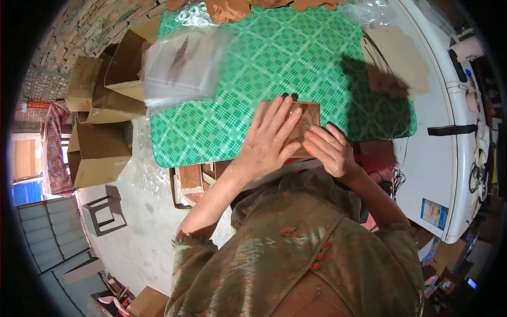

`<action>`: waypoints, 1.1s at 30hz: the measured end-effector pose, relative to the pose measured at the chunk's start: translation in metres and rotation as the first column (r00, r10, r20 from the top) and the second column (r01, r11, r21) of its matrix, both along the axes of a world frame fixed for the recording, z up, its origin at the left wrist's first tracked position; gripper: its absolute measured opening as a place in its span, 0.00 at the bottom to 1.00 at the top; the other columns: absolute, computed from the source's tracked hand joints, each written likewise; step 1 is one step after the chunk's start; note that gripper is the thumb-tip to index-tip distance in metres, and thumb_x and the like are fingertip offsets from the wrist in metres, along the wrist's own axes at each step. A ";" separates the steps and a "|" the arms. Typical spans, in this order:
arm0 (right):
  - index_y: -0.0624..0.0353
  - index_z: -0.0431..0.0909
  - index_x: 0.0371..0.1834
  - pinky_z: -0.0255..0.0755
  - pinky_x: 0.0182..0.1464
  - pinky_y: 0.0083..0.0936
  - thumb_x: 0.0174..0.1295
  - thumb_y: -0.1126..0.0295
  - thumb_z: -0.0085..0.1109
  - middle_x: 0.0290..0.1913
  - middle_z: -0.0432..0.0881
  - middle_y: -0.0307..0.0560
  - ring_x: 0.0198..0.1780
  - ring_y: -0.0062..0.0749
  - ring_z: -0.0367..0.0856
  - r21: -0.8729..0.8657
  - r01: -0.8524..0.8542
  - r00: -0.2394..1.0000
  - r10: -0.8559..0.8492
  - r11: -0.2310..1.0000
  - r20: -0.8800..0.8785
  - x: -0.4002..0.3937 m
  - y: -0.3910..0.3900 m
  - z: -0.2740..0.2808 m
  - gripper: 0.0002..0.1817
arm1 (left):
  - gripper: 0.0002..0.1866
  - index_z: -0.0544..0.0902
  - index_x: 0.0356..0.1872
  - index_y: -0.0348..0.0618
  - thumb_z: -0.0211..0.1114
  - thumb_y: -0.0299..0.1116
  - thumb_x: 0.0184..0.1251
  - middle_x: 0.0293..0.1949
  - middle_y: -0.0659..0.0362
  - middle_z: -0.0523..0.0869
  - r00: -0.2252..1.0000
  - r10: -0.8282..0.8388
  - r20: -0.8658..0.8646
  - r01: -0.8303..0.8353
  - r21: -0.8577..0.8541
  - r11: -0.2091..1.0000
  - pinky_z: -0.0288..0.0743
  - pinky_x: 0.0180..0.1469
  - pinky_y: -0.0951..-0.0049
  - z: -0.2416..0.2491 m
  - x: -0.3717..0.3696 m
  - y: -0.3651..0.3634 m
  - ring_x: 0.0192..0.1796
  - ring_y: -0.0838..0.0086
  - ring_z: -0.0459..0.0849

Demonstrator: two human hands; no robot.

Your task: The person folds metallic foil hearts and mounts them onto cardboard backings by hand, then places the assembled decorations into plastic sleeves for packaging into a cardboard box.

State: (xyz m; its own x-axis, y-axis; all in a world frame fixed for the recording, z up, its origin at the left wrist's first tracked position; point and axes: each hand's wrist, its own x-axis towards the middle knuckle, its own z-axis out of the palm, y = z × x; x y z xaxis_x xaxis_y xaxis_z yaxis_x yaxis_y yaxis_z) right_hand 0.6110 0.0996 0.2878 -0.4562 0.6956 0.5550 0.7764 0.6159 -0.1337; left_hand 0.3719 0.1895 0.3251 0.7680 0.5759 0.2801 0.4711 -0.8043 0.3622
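Observation:
A flat brown packet (311, 112) with a shiny, clear-looking surface lies at the near edge of the green checked tablecloth (264, 58). My left hand (271, 134) rests flat over its left part, palm down, fingers stretched out. On the packet's lower right side lies my right hand (330, 150), its fingers extended and close together. Small black tips show just beyond the packet's far edge; what they belong to is hidden.
Clear plastic bags (182, 66) are stacked at the table's left. Brown sheets (396, 61) lie at the right, with more brown pieces (229, 9) at the far edge. Open cardboard boxes (103, 148) stand left. Below the near edge is a box of brown packets (190, 177).

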 end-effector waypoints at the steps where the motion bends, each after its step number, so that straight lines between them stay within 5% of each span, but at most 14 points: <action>1: 0.59 0.88 0.58 0.67 0.77 0.44 0.70 0.72 0.62 0.63 0.87 0.46 0.70 0.40 0.82 0.012 0.007 1.000 -0.007 1.000 -0.004 0.001 0.001 -0.002 0.16 | 0.37 0.64 0.82 0.43 0.60 0.50 0.79 0.83 0.46 0.61 0.999 -0.025 0.033 0.025 -0.015 1.000 0.45 0.86 0.46 0.004 -0.004 -0.002 0.86 0.50 0.56; 6: 0.58 0.88 0.57 0.66 0.77 0.44 0.70 0.72 0.62 0.63 0.87 0.46 0.70 0.39 0.82 -0.008 0.015 1.000 -0.016 1.000 -0.026 0.001 0.000 -0.002 0.14 | 0.36 0.77 0.75 0.46 0.72 0.41 0.66 0.79 0.52 0.71 0.990 -0.140 -0.017 0.141 0.093 0.986 0.57 0.83 0.48 -0.013 -0.020 -0.022 0.83 0.57 0.65; 7: 0.58 0.88 0.57 0.65 0.78 0.44 0.70 0.72 0.63 0.63 0.87 0.46 0.70 0.39 0.82 -0.009 0.014 1.000 -0.014 1.000 -0.026 0.001 0.000 -0.002 0.14 | 0.31 0.82 0.70 0.46 0.71 0.31 0.62 0.75 0.56 0.78 0.994 -0.097 0.059 0.091 0.105 0.990 0.64 0.81 0.51 -0.018 -0.020 -0.026 0.79 0.60 0.72; 12: 0.59 0.88 0.56 0.65 0.76 0.45 0.69 0.73 0.63 0.62 0.88 0.46 0.69 0.41 0.83 -0.048 -0.019 0.997 0.015 0.999 -0.073 0.002 0.001 0.000 0.14 | 0.28 0.83 0.68 0.44 0.64 0.25 0.65 0.72 0.55 0.80 0.997 -0.060 0.056 0.052 0.139 0.989 0.69 0.79 0.53 -0.026 -0.023 -0.029 0.76 0.60 0.76; 14: 0.61 0.89 0.55 0.66 0.75 0.49 0.60 0.67 0.69 0.61 0.88 0.49 0.69 0.45 0.82 -0.032 -0.073 0.993 0.070 0.997 -0.091 0.007 0.002 -0.002 0.20 | 0.28 0.83 0.69 0.43 0.65 0.26 0.65 0.72 0.54 0.81 0.995 -0.076 0.063 0.067 0.138 0.988 0.70 0.78 0.53 -0.025 -0.022 -0.028 0.76 0.60 0.77; 16: 0.58 0.87 0.56 0.62 0.78 0.48 0.61 0.64 0.72 0.64 0.85 0.45 0.74 0.41 0.76 -0.216 -0.099 0.994 0.085 0.971 -0.072 0.010 0.001 0.032 0.21 | 0.27 0.83 0.67 0.41 0.64 0.25 0.64 0.70 0.53 0.83 0.994 -0.087 0.073 0.076 0.136 0.988 0.71 0.78 0.53 -0.026 -0.022 -0.027 0.75 0.59 0.79; 18: 0.55 0.83 0.64 0.60 0.78 0.52 0.57 0.55 0.75 0.72 0.77 0.46 0.76 0.46 0.72 -0.236 -0.019 0.998 0.032 0.972 0.048 0.037 0.011 0.045 0.32 | 0.26 0.85 0.65 0.41 0.65 0.24 0.63 0.71 0.53 0.83 0.995 -0.090 0.043 0.082 0.161 0.984 0.71 0.78 0.55 -0.022 -0.023 -0.027 0.75 0.60 0.79; 20: 0.54 0.74 0.74 0.61 0.77 0.53 0.57 0.54 0.75 0.77 0.72 0.49 0.77 0.50 0.69 -0.045 0.223 0.975 -0.222 0.974 0.025 0.076 0.041 0.055 0.41 | 0.26 0.85 0.65 0.41 0.64 0.25 0.63 0.71 0.54 0.82 0.995 -0.096 0.032 0.090 0.164 0.982 0.71 0.78 0.56 -0.023 -0.024 -0.026 0.75 0.60 0.78; 22: 0.53 0.66 0.81 0.62 0.76 0.54 0.61 0.50 0.72 0.79 0.68 0.55 0.79 0.56 0.66 0.029 0.507 0.853 -0.507 0.861 0.122 0.121 0.072 0.090 0.45 | 0.26 0.85 0.65 0.42 0.64 0.25 0.63 0.71 0.55 0.82 0.995 -0.096 0.019 0.092 0.170 0.981 0.71 0.78 0.56 -0.023 -0.025 -0.027 0.75 0.61 0.78; 24: 0.53 0.63 0.83 0.62 0.75 0.57 0.60 0.43 0.72 0.81 0.64 0.59 0.79 0.61 0.64 0.264 0.596 0.775 -0.630 0.758 0.058 0.186 0.108 0.074 0.51 | 0.26 0.85 0.65 0.42 0.64 0.25 0.63 0.71 0.55 0.83 0.996 -0.093 0.011 0.089 0.188 0.978 0.71 0.78 0.57 -0.021 -0.024 -0.027 0.75 0.61 0.78; 27: 0.51 0.61 0.84 0.61 0.75 0.60 0.56 0.35 0.70 0.81 0.62 0.63 0.79 0.65 0.63 -0.215 0.800 0.593 -0.791 0.560 0.147 0.216 0.142 0.094 0.55 | 0.26 0.86 0.65 0.43 0.64 0.25 0.63 0.71 0.55 0.83 0.996 -0.091 0.025 0.084 0.200 0.976 0.72 0.77 0.57 -0.027 -0.025 -0.027 0.75 0.61 0.79; 30: 0.50 0.60 0.83 0.63 0.71 0.65 0.53 0.31 0.69 0.75 0.69 0.66 0.75 0.66 0.68 -0.379 0.727 0.662 -0.732 0.573 0.164 0.207 0.157 0.110 0.58 | 0.27 0.84 0.66 0.42 0.65 0.24 0.64 0.71 0.54 0.83 0.995 -0.091 0.040 0.082 0.187 0.979 0.72 0.77 0.55 -0.028 -0.025 -0.026 0.74 0.60 0.80; 33: 0.49 0.65 0.81 0.69 0.65 0.63 0.56 0.29 0.65 0.65 0.79 0.65 0.67 0.66 0.76 -0.250 0.784 0.620 -0.739 0.569 0.262 0.195 0.165 0.107 0.53 | 0.27 0.83 0.68 0.41 0.65 0.23 0.65 0.70 0.52 0.83 0.993 -0.107 0.052 0.098 0.147 0.984 0.71 0.77 0.51 -0.030 -0.026 -0.026 0.74 0.58 0.80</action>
